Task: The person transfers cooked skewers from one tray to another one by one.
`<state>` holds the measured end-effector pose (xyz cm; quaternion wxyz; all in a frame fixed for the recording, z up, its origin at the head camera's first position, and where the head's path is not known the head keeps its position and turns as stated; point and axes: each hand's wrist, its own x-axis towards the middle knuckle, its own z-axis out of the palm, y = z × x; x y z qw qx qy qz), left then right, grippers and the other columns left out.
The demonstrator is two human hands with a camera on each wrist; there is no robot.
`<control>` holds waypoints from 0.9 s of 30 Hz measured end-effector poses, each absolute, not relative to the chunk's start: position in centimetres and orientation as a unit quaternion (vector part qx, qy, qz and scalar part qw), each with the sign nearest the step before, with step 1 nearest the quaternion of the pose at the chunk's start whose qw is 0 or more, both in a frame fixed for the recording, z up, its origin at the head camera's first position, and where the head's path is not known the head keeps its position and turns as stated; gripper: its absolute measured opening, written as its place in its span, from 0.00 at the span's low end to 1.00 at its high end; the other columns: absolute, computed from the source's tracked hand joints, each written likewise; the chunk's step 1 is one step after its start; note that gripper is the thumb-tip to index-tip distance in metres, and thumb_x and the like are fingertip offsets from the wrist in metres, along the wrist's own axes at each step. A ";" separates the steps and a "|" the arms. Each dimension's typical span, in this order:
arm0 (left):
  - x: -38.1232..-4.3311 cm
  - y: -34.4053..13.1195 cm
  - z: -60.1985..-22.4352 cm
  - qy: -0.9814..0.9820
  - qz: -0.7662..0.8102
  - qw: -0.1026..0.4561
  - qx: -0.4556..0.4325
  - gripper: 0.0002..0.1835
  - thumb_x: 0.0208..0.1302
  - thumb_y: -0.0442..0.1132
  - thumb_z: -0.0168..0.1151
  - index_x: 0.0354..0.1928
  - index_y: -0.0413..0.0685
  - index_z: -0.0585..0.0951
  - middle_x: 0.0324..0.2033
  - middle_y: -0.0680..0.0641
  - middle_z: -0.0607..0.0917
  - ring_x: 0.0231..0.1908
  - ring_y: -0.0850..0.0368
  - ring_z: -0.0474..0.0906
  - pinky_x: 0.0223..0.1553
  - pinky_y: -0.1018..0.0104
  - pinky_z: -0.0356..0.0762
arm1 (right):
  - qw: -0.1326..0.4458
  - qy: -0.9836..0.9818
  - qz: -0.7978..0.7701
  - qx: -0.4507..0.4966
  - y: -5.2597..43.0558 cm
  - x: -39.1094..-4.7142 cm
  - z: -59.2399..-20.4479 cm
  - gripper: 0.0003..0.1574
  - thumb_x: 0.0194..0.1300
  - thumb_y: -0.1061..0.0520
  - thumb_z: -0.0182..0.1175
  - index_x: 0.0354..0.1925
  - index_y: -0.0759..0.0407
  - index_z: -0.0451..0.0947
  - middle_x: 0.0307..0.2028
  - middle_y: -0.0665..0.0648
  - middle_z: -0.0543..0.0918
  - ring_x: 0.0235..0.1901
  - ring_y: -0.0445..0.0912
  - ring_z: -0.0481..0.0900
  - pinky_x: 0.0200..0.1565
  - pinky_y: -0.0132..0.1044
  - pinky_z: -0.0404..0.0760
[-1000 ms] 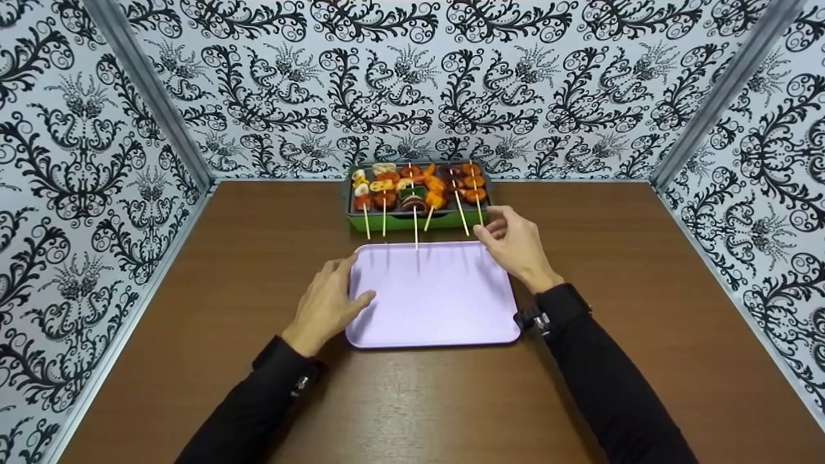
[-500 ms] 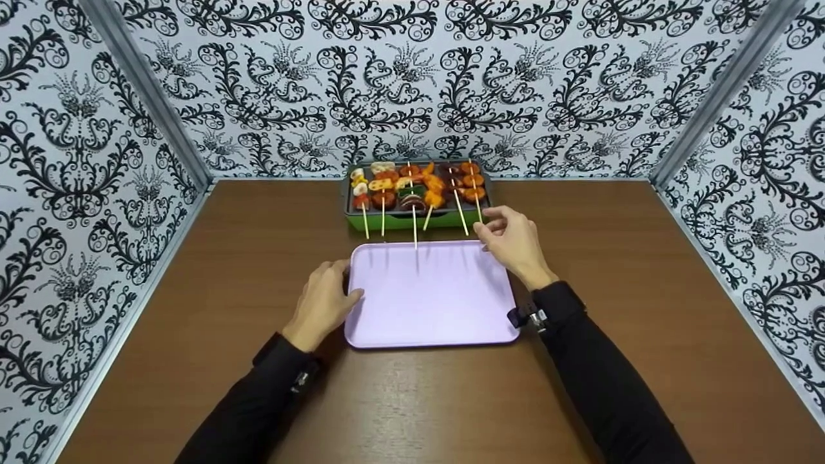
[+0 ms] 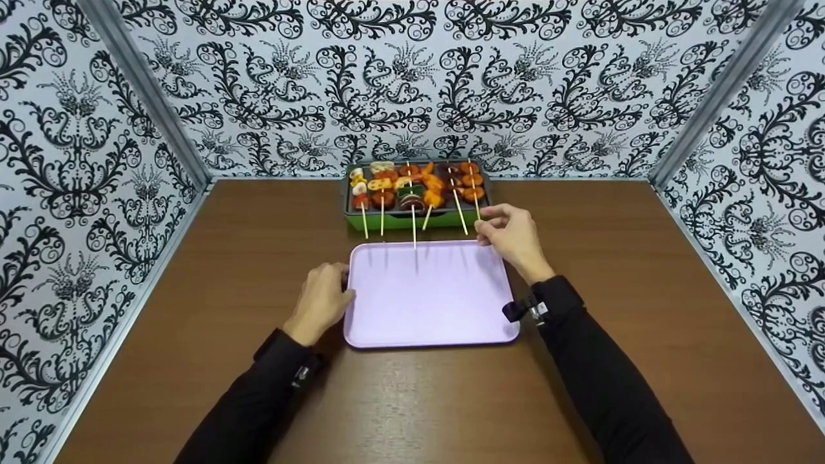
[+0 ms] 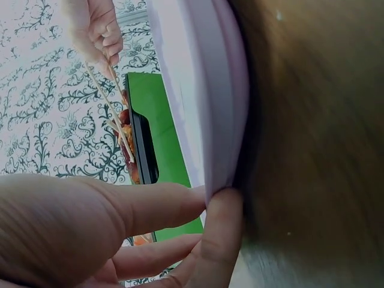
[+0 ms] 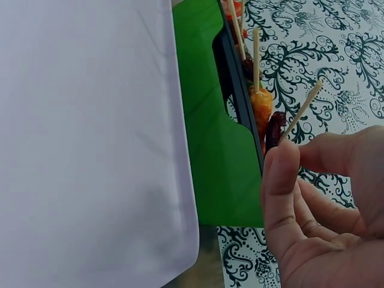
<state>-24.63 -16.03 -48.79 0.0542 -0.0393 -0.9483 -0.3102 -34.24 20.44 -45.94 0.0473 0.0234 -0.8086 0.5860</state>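
Note:
A lilac tray (image 3: 432, 299) lies on the table, its far edge near a small green grill (image 3: 393, 223). At the tray's left side is my left hand (image 3: 318, 301); in the left wrist view its thumb and index finger pinch the tray's rim (image 4: 219, 120). Several food skewers lie side by side on the grill, bare sticks pointing toward me. My right hand (image 3: 514, 237) pinches the stick end of the rightmost skewer (image 3: 474, 193), which carries round orange-brown pieces. Those pieces still lie on the grill. Beside it is a skewer with dark pieces (image 3: 456, 193).
Other skewers include one with orange pieces (image 3: 432, 193) and one with green and striped pieces (image 3: 412, 200). A middle stick (image 3: 414, 232) reaches over the tray's far rim. Patterned walls (image 3: 412, 84) enclose the brown wooden table (image 3: 399, 406) at the back and sides.
My left hand has drawn slightly left, its thumb moving from over the tray to the rim. The right fingers have closed on the rightmost stick. The tray and skewers have stayed in place.

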 end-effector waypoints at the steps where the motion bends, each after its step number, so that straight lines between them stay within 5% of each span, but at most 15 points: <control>1: -24.7 -16.1 -48.8 -0.949 -0.309 0.054 -0.040 0.18 0.71 0.27 0.74 0.60 0.30 0.91 0.50 0.32 0.93 0.55 0.33 0.90 0.56 0.36 0.91 | 0.042 -0.801 0.596 0.019 20.4 -34.3 -45.9 0.22 0.78 0.64 0.73 0.65 0.73 0.86 0.40 0.64 0.96 0.30 0.42 0.92 0.41 0.36 0.98; 9: -24.8 -16.2 -48.9 -0.948 -0.309 0.056 -0.045 0.18 0.70 0.26 0.73 0.60 0.29 0.91 0.46 0.32 0.93 0.52 0.34 0.90 0.56 0.37 0.91 | 0.005 -0.748 0.664 -0.010 20.6 -34.5 -45.2 0.21 0.79 0.66 0.73 0.63 0.79 0.84 0.31 0.49 0.93 0.29 0.38 0.90 0.39 0.28 0.94; 27: -24.6 -16.2 -48.7 -0.949 -0.310 0.042 -0.044 0.22 0.72 0.27 0.73 0.65 0.29 0.90 0.50 0.31 0.93 0.55 0.33 0.90 0.59 0.36 0.90 | -0.056 -0.703 0.707 -0.050 21.1 -35.1 -45.2 0.29 0.79 0.66 0.74 0.70 0.81 0.82 0.34 0.50 0.93 0.31 0.38 0.89 0.40 0.26 0.93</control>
